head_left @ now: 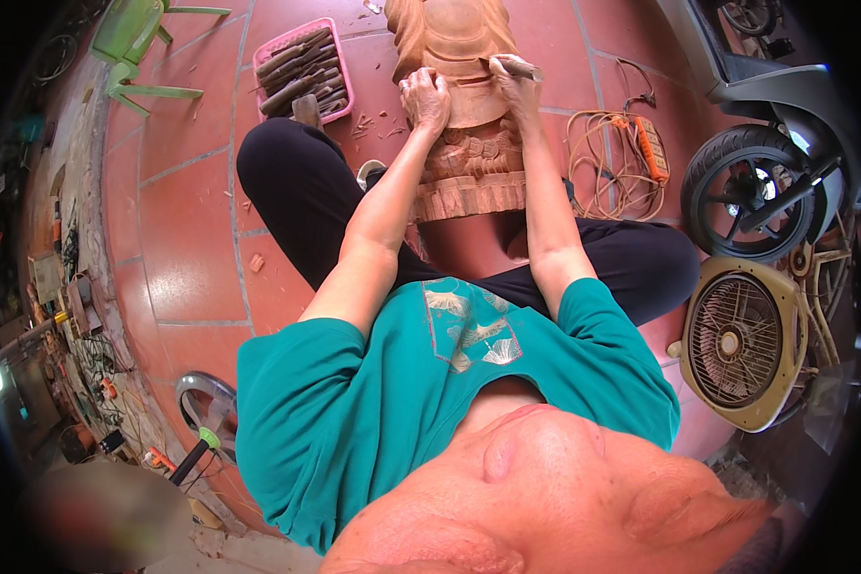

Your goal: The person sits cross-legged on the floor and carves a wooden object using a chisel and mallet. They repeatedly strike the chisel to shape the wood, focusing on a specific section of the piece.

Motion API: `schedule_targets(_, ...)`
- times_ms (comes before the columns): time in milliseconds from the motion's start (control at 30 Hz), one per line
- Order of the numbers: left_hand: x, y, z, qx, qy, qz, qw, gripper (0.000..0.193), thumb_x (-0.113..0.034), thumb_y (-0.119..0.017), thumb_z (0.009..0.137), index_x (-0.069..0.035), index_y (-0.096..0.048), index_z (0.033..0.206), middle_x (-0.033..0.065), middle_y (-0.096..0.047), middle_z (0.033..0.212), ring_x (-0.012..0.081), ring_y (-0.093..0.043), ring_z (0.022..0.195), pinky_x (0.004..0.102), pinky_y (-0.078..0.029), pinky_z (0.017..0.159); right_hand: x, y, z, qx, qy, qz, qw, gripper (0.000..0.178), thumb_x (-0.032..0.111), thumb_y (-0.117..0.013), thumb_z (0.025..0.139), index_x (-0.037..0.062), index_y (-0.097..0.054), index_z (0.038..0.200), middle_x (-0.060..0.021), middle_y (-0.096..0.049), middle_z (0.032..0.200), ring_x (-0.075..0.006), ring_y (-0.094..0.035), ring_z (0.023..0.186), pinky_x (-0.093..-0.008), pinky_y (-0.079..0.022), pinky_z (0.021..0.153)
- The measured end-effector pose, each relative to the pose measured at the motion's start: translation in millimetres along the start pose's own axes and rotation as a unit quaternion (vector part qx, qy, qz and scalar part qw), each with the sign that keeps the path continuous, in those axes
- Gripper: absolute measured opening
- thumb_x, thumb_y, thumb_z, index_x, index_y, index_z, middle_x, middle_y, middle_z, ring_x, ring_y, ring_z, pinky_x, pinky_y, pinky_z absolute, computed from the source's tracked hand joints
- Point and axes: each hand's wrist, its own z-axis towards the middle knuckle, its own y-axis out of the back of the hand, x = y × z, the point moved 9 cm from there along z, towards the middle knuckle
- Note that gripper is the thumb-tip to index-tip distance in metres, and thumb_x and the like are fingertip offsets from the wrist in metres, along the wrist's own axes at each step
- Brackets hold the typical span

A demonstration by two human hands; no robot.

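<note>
A reddish-brown wooden carving (452, 43) lies lengthwise on the floor between my bent legs, with draped folds at its far part and dense relief on its base (474, 163) nearest me. My left hand (427, 99) presses against the carving's left side, its fingers curled over the wood. On the opposite edge, my right hand (518, 94) is wrapped round a carving tool whose short wooden handle (523, 69) pokes out to the right. The tool's blade is hidden, so its exact kind does not show.
A pink basket (348, 72) full of wooden-handled tools (303, 72) stands at left, near wood chips and a green plastic chair (124, 38). To the right are an orange power strip (651, 150) with coiled cord, a motorbike wheel (748, 191) and a box fan (732, 342).
</note>
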Motion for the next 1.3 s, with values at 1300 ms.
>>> schedule_targets(1300,2.9,-1.2,0.5,0.002,0.006,0.003,1.000,0.022,-0.024,-0.062,0.086,-0.008,-0.063,0.101,0.0137,-0.064,0.107,0.0341,-0.055,0.106,0.0493,-0.046,0.090,16.8,-7.0,-2.0,0.067,0.055,-0.106,0.991,0.013,0.015,-0.070,0.085,0.0038,-0.073,0.091,-0.0024,-0.069,0.080,-0.0095,-0.061,0.073,-0.0261,-0.049,0.067)
